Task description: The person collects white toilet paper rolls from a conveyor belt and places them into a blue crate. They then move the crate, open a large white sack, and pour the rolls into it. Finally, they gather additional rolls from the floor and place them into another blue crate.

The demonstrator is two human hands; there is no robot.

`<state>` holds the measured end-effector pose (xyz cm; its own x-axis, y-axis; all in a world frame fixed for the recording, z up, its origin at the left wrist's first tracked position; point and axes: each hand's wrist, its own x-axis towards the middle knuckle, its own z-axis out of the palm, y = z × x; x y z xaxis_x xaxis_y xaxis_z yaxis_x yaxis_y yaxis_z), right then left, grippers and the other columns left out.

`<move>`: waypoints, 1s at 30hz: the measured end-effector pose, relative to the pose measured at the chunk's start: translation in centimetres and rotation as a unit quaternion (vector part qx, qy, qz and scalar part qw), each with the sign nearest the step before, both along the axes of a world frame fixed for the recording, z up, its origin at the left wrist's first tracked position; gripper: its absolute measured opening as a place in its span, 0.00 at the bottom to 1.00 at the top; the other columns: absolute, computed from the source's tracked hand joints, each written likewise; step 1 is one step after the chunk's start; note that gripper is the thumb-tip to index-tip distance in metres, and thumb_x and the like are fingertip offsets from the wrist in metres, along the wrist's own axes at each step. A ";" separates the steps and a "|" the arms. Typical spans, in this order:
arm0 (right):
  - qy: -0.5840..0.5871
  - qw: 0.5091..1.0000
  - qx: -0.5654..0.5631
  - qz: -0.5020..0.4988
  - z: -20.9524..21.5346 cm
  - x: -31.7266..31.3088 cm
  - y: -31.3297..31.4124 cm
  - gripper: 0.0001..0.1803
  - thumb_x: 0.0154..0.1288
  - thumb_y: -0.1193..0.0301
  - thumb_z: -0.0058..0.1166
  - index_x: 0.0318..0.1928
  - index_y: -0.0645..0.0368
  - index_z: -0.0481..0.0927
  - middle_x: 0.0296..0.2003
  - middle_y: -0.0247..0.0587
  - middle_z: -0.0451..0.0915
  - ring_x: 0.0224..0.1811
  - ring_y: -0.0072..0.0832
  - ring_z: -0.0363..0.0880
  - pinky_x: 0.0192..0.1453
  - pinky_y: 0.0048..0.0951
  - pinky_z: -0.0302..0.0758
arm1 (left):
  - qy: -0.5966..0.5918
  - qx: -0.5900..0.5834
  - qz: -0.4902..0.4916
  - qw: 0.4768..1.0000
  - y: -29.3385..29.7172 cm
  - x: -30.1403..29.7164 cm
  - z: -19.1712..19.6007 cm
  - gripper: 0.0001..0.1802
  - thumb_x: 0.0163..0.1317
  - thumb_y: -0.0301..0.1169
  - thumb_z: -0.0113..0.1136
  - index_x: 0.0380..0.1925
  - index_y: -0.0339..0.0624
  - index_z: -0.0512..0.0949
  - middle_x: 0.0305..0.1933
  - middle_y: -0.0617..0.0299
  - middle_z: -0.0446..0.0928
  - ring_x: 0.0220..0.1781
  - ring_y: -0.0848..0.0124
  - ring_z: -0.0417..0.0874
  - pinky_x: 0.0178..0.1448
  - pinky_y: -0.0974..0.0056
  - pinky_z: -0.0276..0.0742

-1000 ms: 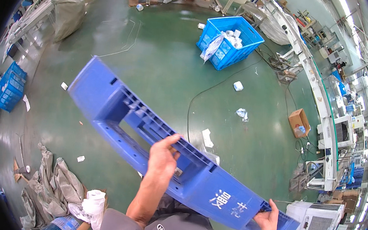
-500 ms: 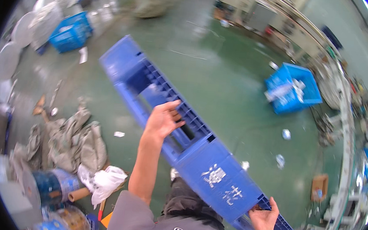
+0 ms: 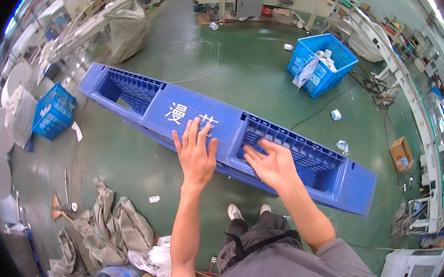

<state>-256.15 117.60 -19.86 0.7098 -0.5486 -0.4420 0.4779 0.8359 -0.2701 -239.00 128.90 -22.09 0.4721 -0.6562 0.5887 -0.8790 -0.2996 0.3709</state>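
Observation:
A long blue plastic pallet (image 3: 220,103) stands on its edge across the floor in front of me, one narrow side facing up, with white writing in its middle and deep ribbed openings to each side. My left hand (image 3: 197,155) lies over the written middle part, fingers stretched out and apart. Over the near edge of the right-hand opening is my right hand (image 3: 272,164), its fingers extended and slightly blurred; nothing shows in its grasp. Whether its fingertips touch the pallet I cannot tell.
A blue crate (image 3: 322,65) with white items stands beyond the pallet at right; another blue crate (image 3: 54,112) is at left. Crumpled grey-beige sacking (image 3: 117,224) lies near left. A cardboard box (image 3: 401,154) sits at right, by machinery. Small litter dots the green floor.
The pallet has swung from a steep slant to lying nearly crosswise. Both hands have shifted: the left now rests flat on the middle part, and the right has left the far right end. My view has turned.

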 end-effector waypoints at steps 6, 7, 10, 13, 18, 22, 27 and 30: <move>0.139 0.819 -0.555 -0.047 8.8 -17.9 1.9 0.14 0.71 0.71 0.44 0.46 0.71 0.75 0.44 0.54 0.79 0.44 0.45 0.83 0.53 0.48 0.79 | -0.031 0.005 -0.004 1.000 0.0 4.1 -2.0 0.22 0.61 0.39 0.58 0.55 0.46 0.74 0.66 0.53 0.68 0.70 0.55 0.64 0.75 0.43 0.45; 0.294 0.678 -0.661 -0.132 8.7 -21.9 0.2 0.14 0.73 0.69 0.45 0.46 0.69 0.76 0.43 0.50 0.79 0.46 0.38 0.81 0.55 0.41 0.77 | -0.033 0.002 -0.013 0.999 -0.6 4.0 -1.9 0.24 0.60 0.40 0.59 0.55 0.45 0.74 0.66 0.51 0.68 0.70 0.53 0.64 0.74 0.42 0.46; 0.548 0.562 -0.571 -0.240 -0.7 -37.3 -7.7 0.29 0.77 0.54 0.36 0.64 0.66 0.68 0.61 0.48 0.71 0.63 0.40 0.70 0.68 0.37 0.66 | -0.046 -0.008 -0.026 0.999 -3.0 3.7 -2.6 0.24 0.60 0.40 0.57 0.55 0.43 0.74 0.66 0.47 0.66 0.70 0.51 0.64 0.74 0.44 0.48; 0.710 0.471 -0.514 -0.103 -5.1 -39.4 -13.7 0.30 0.76 0.53 0.36 0.64 0.66 0.67 0.62 0.48 0.71 0.63 0.40 0.70 0.68 0.37 0.66 | -0.026 -0.024 -0.029 0.999 -5.1 4.6 -1.8 0.23 0.61 0.39 0.55 0.54 0.42 0.75 0.67 0.46 0.65 0.70 0.51 0.63 0.74 0.47 0.50; 0.759 0.477 -0.443 -0.026 -7.6 -34.0 -17.7 0.32 0.75 0.50 0.36 0.65 0.66 0.67 0.62 0.49 0.71 0.63 0.41 0.70 0.69 0.37 0.65 | 0.006 -0.010 -0.014 1.000 -4.8 3.9 -1.2 0.23 0.58 0.37 0.57 0.54 0.44 0.75 0.68 0.50 0.65 0.72 0.53 0.61 0.74 0.49 0.50; 0.756 0.499 -0.424 -0.001 -9.1 -29.4 -19.4 0.34 0.74 0.48 0.36 0.65 0.65 0.67 0.62 0.49 0.71 0.63 0.42 0.69 0.69 0.37 0.65 | 0.051 -0.093 0.072 0.992 -3.9 2.3 -2.1 0.30 0.55 0.38 0.63 0.58 0.40 0.71 0.71 0.43 0.60 0.74 0.47 0.57 0.75 0.43 0.44; 0.749 0.523 -0.407 -0.022 -9.1 -22.3 -20.3 0.36 0.73 0.46 0.36 0.65 0.65 0.66 0.62 0.50 0.71 0.64 0.43 0.69 0.69 0.37 0.65 | 0.299 -0.216 0.240 0.898 -5.9 2.0 -4.3 0.53 0.55 0.47 0.69 0.69 0.28 0.49 0.75 0.33 0.42 0.77 0.42 0.45 0.76 0.45 0.43; 0.739 0.534 -0.409 -0.029 -8.4 -17.9 -20.7 0.38 0.72 0.45 0.36 0.66 0.65 0.66 0.62 0.50 0.71 0.64 0.44 0.69 0.69 0.37 0.65 | 0.430 -0.272 0.203 0.837 -8.4 4.5 -6.3 0.58 0.54 0.45 0.70 0.69 0.24 0.43 0.73 0.35 0.46 0.76 0.49 0.49 0.76 0.53 0.48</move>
